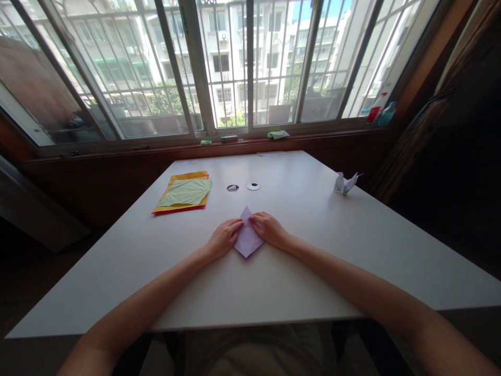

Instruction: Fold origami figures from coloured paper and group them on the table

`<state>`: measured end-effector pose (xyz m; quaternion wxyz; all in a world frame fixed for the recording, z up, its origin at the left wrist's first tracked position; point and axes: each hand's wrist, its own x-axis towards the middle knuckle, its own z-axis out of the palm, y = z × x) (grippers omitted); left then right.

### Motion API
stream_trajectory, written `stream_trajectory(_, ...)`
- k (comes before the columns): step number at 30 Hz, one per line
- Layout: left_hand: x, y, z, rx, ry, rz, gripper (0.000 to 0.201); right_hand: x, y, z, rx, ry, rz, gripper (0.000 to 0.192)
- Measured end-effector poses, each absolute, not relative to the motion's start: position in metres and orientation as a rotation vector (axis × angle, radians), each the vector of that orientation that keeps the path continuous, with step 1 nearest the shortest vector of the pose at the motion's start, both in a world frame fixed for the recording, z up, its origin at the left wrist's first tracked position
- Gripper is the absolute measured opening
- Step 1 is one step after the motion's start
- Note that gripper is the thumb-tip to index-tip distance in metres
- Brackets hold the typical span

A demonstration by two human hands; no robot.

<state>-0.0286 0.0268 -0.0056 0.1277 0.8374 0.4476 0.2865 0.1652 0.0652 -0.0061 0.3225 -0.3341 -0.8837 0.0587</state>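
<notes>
A folded piece of purple origami paper [248, 243] lies on the white table in front of me, diamond-shaped with one point towards the window. My left hand [225, 236] is on its left edge, the fingers bent together at the paper's upper left side. On the opposite edge, my right hand [270, 228] has its fingertips closed on the upper right side. Both thumbs are mostly hidden, so how they press on the sheet is hard to see.
Back left lies a stack of orange and red paper with a creased light green sheet [183, 192] on top. A folded white paper crane [344, 183] stands at the right. Two round holes, one a cable hole [233, 188], pierce the white table [297, 292]. Small packets line the windowsill.
</notes>
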Motion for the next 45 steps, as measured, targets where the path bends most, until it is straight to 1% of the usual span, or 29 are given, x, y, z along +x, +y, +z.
stream_trajectory(5, -0.025, 0.019, 0.002, 2.505, 1.341, 0.814, 0.031, 0.165, 0.059, 0.000, -0.851, -2.385, 0.126, 0.021)
stream_trajectory(9, -0.023, 0.014, 0.006, 2.515, 1.345, 0.828, 0.028, 0.165, 0.055, 0.004, -0.762, -2.422, 0.130, 0.023)
stream_trajectory(16, -0.025, 0.021, 0.001, 2.479, 1.266, 0.832, 0.033, 0.165, 0.055, 0.005, -0.706, -2.438, 0.147, 0.024)
stream_trajectory(22, -0.029, 0.026, 0.001, 2.308, 1.193, 0.946, 0.038, 0.165, 0.055, 0.004, -0.773, -2.383, 0.190, 0.021)
stream_trajectory(25, -0.028, 0.026, 0.001, 2.216, 1.160, 1.021, 0.039, 0.165, 0.055, 0.002, -0.743, -2.324, 0.270, 0.023)
stream_trajectory(29, -0.025, 0.026, 0.001, 2.033, 1.103, 1.116, 0.042, 0.166, 0.055, -0.001, -0.688, -2.249, 0.394, 0.032)
stream_trajectory(33, -0.022, 0.024, 0.001, 1.938, 1.136, 1.090, 0.046, 0.164, 0.053, -0.001, -0.668, -2.196, 0.480, 0.034)
stream_trajectory(35, -0.021, 0.022, 0.002, 1.943, 1.154, 1.057, 0.040, 0.163, 0.051, 0.000, -0.670, -2.186, 0.527, 0.036)
stream_trajectory(38, -0.021, 0.021, 0.001, 1.975, 1.184, 1.029, 0.020, 0.161, 0.048, 0.001, -0.708, -2.181, 0.603, 0.039)
stream_trajectory(39, -0.020, 0.020, 0.001, 1.981, 1.192, 1.025, 0.017, 0.161, 0.048, 0.001, -0.726, -2.185, 0.620, 0.040)
stream_trajectory(41, -0.020, 0.020, 0.001, 1.985, 1.203, 1.030, 0.016, 0.160, 0.049, 0.001, -0.763, -2.216, 0.635, 0.035)
stream_trajectory(45, -0.018, 0.017, 0.003, 2.023, 1.230, 1.036, 0.016, 0.161, 0.050, 0.003, -0.789, -2.301, 0.644, 0.006)
